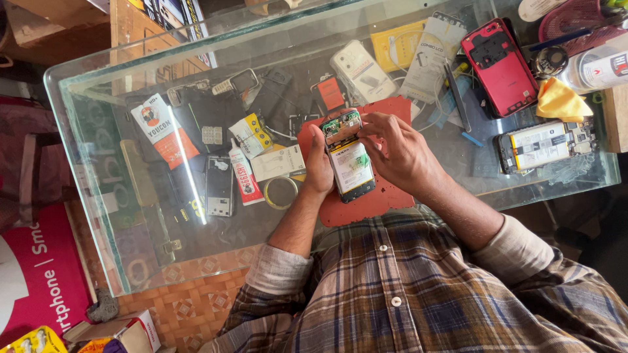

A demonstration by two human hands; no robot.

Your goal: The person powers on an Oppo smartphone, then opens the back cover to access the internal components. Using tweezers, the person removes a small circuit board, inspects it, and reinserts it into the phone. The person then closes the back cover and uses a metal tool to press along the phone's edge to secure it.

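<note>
Glass tabletop [118, 131] (cluttered): opened phone [350, 160] is gripped by left hand [319, 167]; circuit board [341, 124] is probed by right hand [399, 153] fingertips, precision needed.

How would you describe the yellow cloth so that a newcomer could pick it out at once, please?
Start at the glass table and go to its far right end, by the red phone back cover. The yellow cloth lies crumpled just right of that cover, above an opened phone. It is the only soft, bright yellow thing among hard phone parts.

left hand [318, 171]: fingers curled, gripping | right hand [399, 153]: fingers bent, pinching
</note>
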